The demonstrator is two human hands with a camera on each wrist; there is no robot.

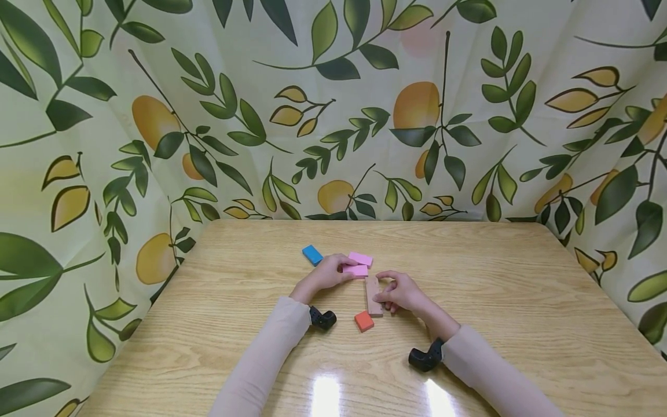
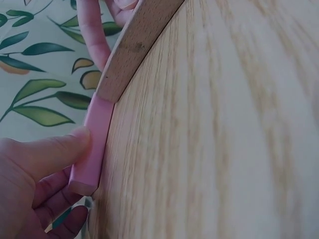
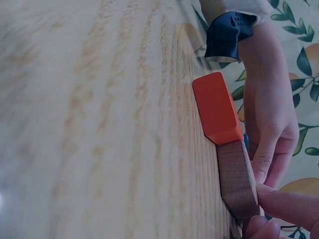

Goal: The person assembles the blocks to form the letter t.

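My left hand (image 1: 328,273) pinches a pink wooden block (image 1: 356,271), thumb on the near side, as the left wrist view shows. That block lies flat on the table, its right end meeting the far end of a plain wood block (image 1: 372,296). The fingers and thumb of my right hand (image 1: 403,291) hold the plain block by its long sides. A second pink block (image 1: 361,259) lies just behind the first. At the plain block's near end is a red-orange block (image 1: 364,321), seen close up in the right wrist view (image 3: 219,109).
A blue block (image 1: 312,255) lies on the wooden table (image 1: 495,278), beyond my left hand. Black wrist cameras (image 1: 323,318) sit at both cuffs. A leaf-patterned cloth (image 1: 333,145) hangs behind and along both sides of the table.
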